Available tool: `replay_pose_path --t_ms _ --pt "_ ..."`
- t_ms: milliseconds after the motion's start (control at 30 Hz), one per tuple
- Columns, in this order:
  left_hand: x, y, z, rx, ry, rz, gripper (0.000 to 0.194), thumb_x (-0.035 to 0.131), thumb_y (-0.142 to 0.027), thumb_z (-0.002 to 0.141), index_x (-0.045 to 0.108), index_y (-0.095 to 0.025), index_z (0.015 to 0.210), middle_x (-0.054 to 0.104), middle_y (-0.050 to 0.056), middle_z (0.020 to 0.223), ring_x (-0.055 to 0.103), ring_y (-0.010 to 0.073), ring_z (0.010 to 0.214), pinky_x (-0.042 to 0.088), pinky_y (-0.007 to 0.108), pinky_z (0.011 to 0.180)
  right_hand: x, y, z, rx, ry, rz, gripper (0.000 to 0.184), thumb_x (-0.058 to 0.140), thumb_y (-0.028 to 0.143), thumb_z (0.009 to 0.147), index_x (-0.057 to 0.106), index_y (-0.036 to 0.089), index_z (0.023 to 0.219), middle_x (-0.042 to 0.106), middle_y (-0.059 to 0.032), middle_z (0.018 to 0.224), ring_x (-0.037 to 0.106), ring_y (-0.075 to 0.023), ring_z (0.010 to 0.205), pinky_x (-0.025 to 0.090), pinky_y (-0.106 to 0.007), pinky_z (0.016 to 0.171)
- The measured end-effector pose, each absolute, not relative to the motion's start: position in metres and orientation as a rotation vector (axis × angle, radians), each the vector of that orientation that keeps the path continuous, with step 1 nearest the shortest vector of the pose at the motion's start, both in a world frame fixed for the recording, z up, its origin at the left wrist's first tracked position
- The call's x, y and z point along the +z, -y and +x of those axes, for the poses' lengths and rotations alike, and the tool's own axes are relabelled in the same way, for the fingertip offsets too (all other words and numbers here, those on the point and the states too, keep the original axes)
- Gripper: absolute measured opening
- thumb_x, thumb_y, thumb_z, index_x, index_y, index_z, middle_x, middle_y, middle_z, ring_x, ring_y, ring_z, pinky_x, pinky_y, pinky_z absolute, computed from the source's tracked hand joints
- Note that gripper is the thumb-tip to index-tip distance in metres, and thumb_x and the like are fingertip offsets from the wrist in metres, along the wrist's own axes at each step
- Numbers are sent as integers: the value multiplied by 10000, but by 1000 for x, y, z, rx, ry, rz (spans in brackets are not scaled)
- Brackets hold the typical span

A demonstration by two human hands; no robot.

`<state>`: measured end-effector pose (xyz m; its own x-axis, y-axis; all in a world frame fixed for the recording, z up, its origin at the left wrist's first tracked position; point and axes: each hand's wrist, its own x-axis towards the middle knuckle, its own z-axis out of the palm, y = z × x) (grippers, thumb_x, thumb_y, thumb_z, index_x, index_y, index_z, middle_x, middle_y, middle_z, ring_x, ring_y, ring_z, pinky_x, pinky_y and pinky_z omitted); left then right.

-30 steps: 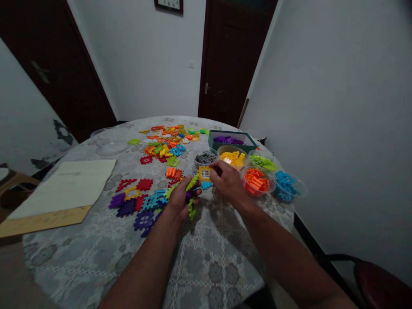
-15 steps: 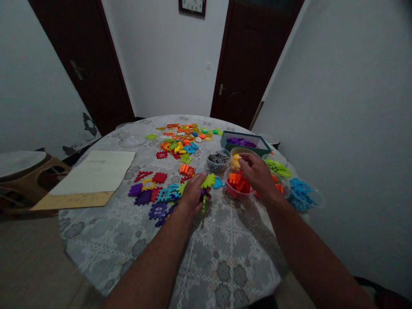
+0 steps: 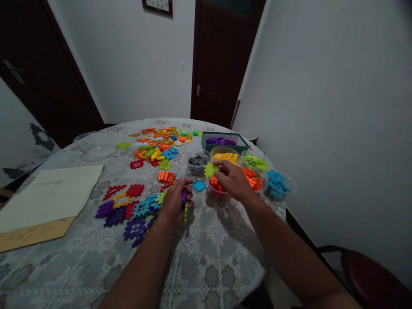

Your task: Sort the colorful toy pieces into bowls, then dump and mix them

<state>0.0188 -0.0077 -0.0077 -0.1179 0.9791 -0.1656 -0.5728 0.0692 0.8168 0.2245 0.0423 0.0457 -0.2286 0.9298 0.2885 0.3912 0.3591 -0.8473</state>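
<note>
My right hand (image 3: 229, 177) pinches a lime-green toothed building tile (image 3: 210, 170) by its edge, above the tub of red and orange pieces (image 3: 216, 183). My left hand (image 3: 177, 199) is closed around a purple building piece (image 3: 184, 197). A lime-green tile (image 3: 186, 213) shows edge-on below that piece, also within the left hand's grip. Its other contents are hidden by the fingers. On the cloth between the hands lies a blue toothed tile (image 3: 199, 186).
Clear tubs hold grey pieces (image 3: 198, 159), yellow pieces (image 3: 227, 157), green pieces (image 3: 255, 162) and blue pieces (image 3: 277, 181). Behind them stands a green box (image 3: 206, 139) with purple pieces. Mixed tiles (image 3: 137, 230) spread leftward, near a paper pad (image 3: 48, 193).
My right hand has come back from the yellow tub and now holds a lime-green tile. The lime tile that jutted right from my left hand no longer shows there. The view has turned right.
</note>
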Motion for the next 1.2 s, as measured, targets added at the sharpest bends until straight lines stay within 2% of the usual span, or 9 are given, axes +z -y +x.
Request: replay_pose_path --t_ms 67,167,333,533,767,900,1033,1100,1200 --pt "-5 8 18 1467 -900 522 333 772 -469 899 698 -155 980 573 -29 724 486 89 495 400 198 373 52 -66 259 571 1765 -1262 466 622 317 930 676 212 1380 745 -22 958 656 -158 743 538 -291 713" --pt "1 8 17 1461 -876 422 263 706 -401 963 686 -139 953 561 -26 712 475 83 486 387 192 366 57 -110 311 323 1696 -1460 473 624 345 922 702 176 1357 767 -57 967 683 -183 765 555 -311 743" --pt "7 9 15 1428 -818 311 267 624 -384 1025 654 -146 909 531 -30 688 460 86 465 380 198 356 59 -168 365 218 1512 -1786 525 590 357 953 668 118 1414 804 -116 1033 735 -197 746 574 -309 732" --pt "4 8 10 1441 -736 285 285 576 -397 1047 653 -147 934 526 -27 692 472 95 477 393 202 376 62 -165 379 83 1570 -1830 373 559 197 904 807 130 1174 816 -166 1152 741 -270 1103 522 -378 1040" --pt "7 9 8 1454 -660 225 362 513 -452 1058 644 -154 900 517 -18 676 465 108 471 390 215 373 52 -86 335 113 1737 -1564 354 509 268 956 814 192 1119 834 -86 1079 759 -241 1015 557 -360 963" --pt "7 10 8 1471 -610 159 422 437 -473 1079 642 -157 889 515 -12 663 454 111 470 371 216 372 36 -18 283 378 1905 -1360 294 568 357 998 802 225 1118 825 -61 1041 757 -226 932 574 -345 858" --pt "5 10 8 1501 -564 117 458 420 -503 1084 635 -158 873 515 -10 664 461 109 476 375 218 392 22 30 230 602 2108 -1093 281 637 350 1018 744 234 1251 799 -69 1098 720 -197 816 585 -359 807" --pt "3 10 8 1522 -567 107 440 478 -532 1060 634 -164 877 520 -12 662 468 111 483 384 220 402 14 41 207 590 2185 -946 323 685 318 1004 700 239 1317 772 -95 1182 713 -217 865 597 -402 858" --pt "2 9 9 1535 -587 107 416 573 -561 1014 629 -171 880 523 -17 654 471 110 488 396 221 417 1 46 179 539 2218 -861 392 733 276 976 657 245 1360 718 -138 1276 702 -285 1058 603 -465 931"
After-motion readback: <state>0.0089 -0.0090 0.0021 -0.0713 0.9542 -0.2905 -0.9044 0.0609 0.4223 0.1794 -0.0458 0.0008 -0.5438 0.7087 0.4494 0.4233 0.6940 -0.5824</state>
